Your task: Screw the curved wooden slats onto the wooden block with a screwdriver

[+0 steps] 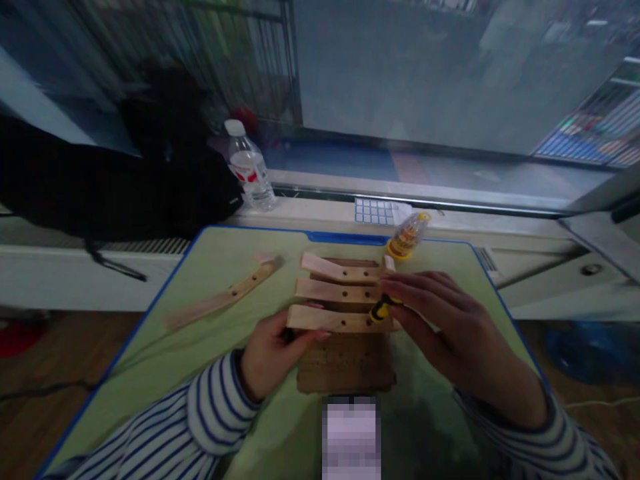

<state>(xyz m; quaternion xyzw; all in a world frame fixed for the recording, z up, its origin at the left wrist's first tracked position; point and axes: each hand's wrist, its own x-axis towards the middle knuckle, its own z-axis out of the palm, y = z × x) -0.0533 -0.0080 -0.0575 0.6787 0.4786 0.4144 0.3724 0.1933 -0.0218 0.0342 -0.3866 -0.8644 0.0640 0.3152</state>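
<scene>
Three pale wooden bars, each with two dark holes, lie side by side across a brown board point(345, 373): a back bar point(327, 268), a middle bar point(325, 291) and a front bar point(325, 317). My left hand point(273, 350) is closed on the left part of the front bar, thumb at its near side. Between the fingertips of my right hand point(445, 317) is a short yellow-and-black screwdriver point(381, 312). Its lower end is at the right hole of the front bar. My fingers partly cover the bars' right ends.
A loose wooden bar point(225, 299) lies left on the green, blue-edged table point(165, 367). A clear plastic container with yellow ends point(407, 237) stands at the back right. On the sill are a water bottle point(251, 170) and a blue-and-white gridded sheet point(374, 211). A pixelated rectangle point(351, 440) is nearest me.
</scene>
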